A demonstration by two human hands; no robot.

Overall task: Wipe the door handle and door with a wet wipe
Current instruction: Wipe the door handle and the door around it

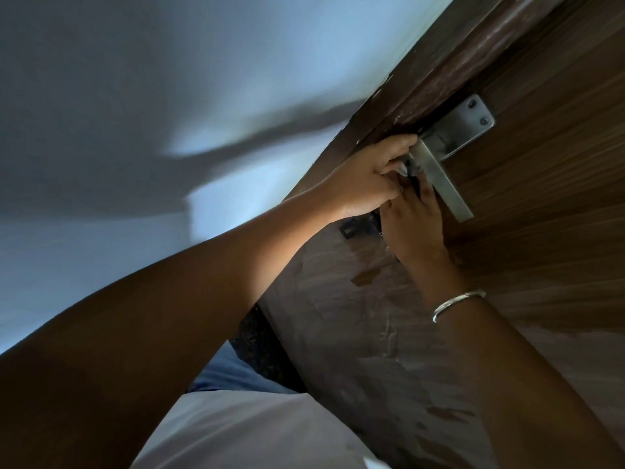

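The brown wooden door [541, 204] fills the right side of the tilted head view. A steel lever handle [443, 184] sits on a screwed plate [470, 120]. My left hand [365, 181] is closed at the lever's base, pinching a small white piece of wet wipe [403, 169] against it. My right hand [414, 221], with a silver bangle [456, 303] on the wrist, lies just under the lever. Its fingertips meet the left hand's fingers at the wipe. Most of the wipe is hidden between the two hands, and the right hand's grip cannot be made out.
The dark door frame [449, 66] runs along the door's edge, and a pale wall [169, 113] lies to the left. A black latch plate [355, 228] sits below my hands. The lower door surface [365, 333] has pale smears. My white shirt [253, 434] is at the bottom.
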